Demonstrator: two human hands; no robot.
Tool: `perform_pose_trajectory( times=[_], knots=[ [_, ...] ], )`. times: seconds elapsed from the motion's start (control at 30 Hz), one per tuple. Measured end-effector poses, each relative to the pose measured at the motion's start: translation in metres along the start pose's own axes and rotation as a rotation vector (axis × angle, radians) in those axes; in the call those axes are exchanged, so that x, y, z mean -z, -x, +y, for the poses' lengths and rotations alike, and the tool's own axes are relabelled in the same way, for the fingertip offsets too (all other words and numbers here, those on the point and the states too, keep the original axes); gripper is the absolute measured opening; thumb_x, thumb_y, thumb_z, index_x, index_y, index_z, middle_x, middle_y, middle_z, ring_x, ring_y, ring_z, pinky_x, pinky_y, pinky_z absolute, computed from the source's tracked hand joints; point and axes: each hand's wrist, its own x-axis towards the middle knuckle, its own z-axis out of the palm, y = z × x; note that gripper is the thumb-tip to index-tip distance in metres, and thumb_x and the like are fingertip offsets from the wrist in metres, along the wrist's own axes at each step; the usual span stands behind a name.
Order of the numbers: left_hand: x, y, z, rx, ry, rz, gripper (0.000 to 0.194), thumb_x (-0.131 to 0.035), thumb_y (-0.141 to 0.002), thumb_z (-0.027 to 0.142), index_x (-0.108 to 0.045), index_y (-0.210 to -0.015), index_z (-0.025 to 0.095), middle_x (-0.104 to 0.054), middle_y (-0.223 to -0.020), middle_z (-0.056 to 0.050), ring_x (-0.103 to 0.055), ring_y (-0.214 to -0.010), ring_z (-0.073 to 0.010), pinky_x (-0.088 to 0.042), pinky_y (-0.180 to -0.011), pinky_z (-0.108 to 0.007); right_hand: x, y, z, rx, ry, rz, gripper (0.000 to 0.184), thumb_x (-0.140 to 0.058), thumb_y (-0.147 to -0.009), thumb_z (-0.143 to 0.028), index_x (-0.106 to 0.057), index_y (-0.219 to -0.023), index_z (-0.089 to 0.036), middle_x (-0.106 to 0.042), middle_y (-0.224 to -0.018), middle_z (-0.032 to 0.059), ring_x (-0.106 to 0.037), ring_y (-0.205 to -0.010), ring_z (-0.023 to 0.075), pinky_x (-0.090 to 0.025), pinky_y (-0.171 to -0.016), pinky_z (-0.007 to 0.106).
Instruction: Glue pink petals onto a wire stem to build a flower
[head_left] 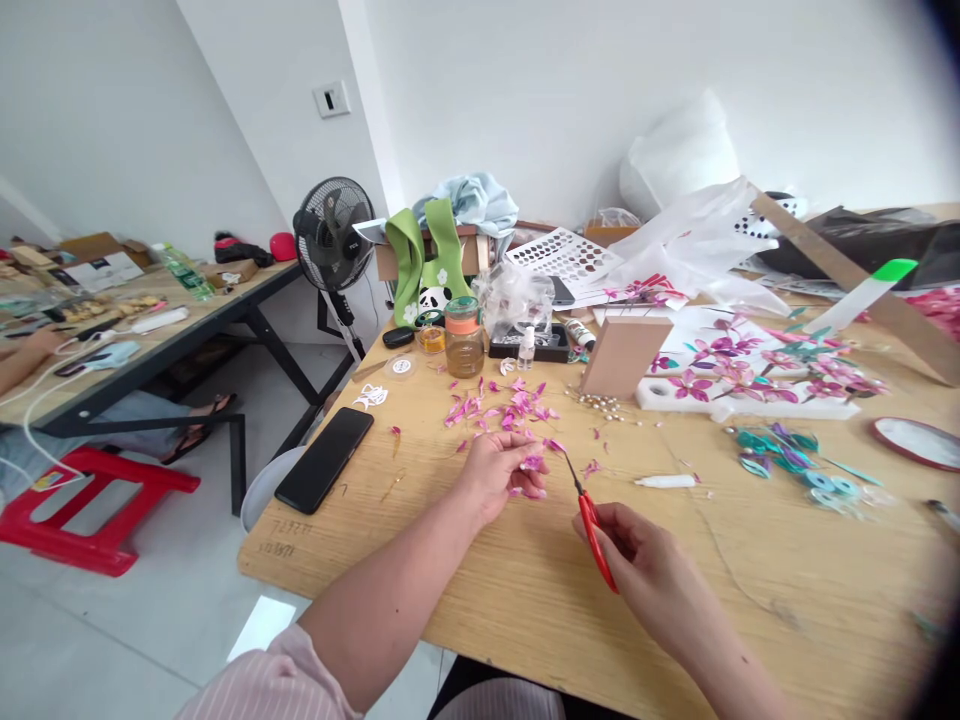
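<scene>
My right hand [637, 560] is closed around slim red-handled pliers [596, 545] with a thin dark nose. The nose points up and left, and a pink petal [553, 446] is at its tip. Just left of it, my left hand [501, 475] pinches a small pink flower piece [532, 463] between thumb and fingers; part of the piece is hidden. Beyond my left hand lies a loose scatter of pink petals [517, 403]. A white pen-like tube [666, 481] lies right of the pliers.
A black phone [324, 460] lies at the left edge. Farther back stand a jar [464, 340], a small spray bottle [526, 348] and a brown block [626, 358]. Finished-looking flowers [739, 365] rest on white foam [750, 405]. Ribbon pieces [780, 450] lie right. Another person's arm [30, 355] shows left.
</scene>
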Motion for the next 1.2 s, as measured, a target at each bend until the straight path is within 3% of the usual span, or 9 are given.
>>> perform_pose_trajectory(
  times=[0.17,0.3,0.57,1.2],
  knots=[
    [-0.001,0.001,0.0,0.004,-0.013,-0.003,0.025,-0.074,-0.062,0.027,-0.058,-0.071,0.01,-0.062,-0.054,-0.001,-0.052,-0.037,-0.0082,-0.05,-0.041,-0.023,-0.005,-0.002,-0.006,0.025,0.24,0.035,0.034,-0.049,-0.082,-0.053,-0.044,-0.068,-0.022,-0.042,-0.054,-0.0038,-0.04,-0.049,0.0136,-0.028,-0.048,0.025],
    [-0.001,0.001,-0.001,0.014,-0.026,-0.011,0.025,-0.074,-0.062,0.027,-0.058,-0.071,0.01,-0.062,-0.054,-0.002,-0.052,-0.036,-0.0083,-0.046,-0.039,-0.021,-0.01,-0.004,-0.009,0.066,0.307,0.063,0.039,-0.043,-0.084,-0.058,-0.041,-0.067,-0.023,-0.043,-0.053,-0.0033,-0.041,-0.048,0.0138,-0.027,-0.048,0.025],
    [-0.004,0.003,-0.001,0.015,-0.099,-0.033,0.032,-0.076,-0.059,0.034,-0.059,-0.071,0.009,-0.062,-0.054,-0.002,-0.054,-0.038,-0.0088,-0.036,-0.033,-0.017,-0.013,-0.005,-0.01,0.063,0.339,0.061,0.041,-0.039,-0.085,-0.059,-0.039,-0.066,-0.023,-0.044,-0.053,-0.0033,-0.041,-0.047,0.0134,-0.027,-0.049,0.024],
    [-0.005,0.004,-0.003,0.036,-0.158,-0.055,0.026,-0.072,-0.058,0.029,-0.057,-0.069,0.012,-0.062,-0.051,-0.001,-0.051,-0.033,-0.0086,-0.034,-0.032,-0.017,-0.015,-0.005,-0.004,0.115,0.284,0.095,0.037,-0.035,-0.089,-0.051,-0.043,-0.067,-0.022,-0.048,-0.053,-0.0019,-0.042,-0.047,0.0138,-0.029,-0.048,0.024]
  ],
)
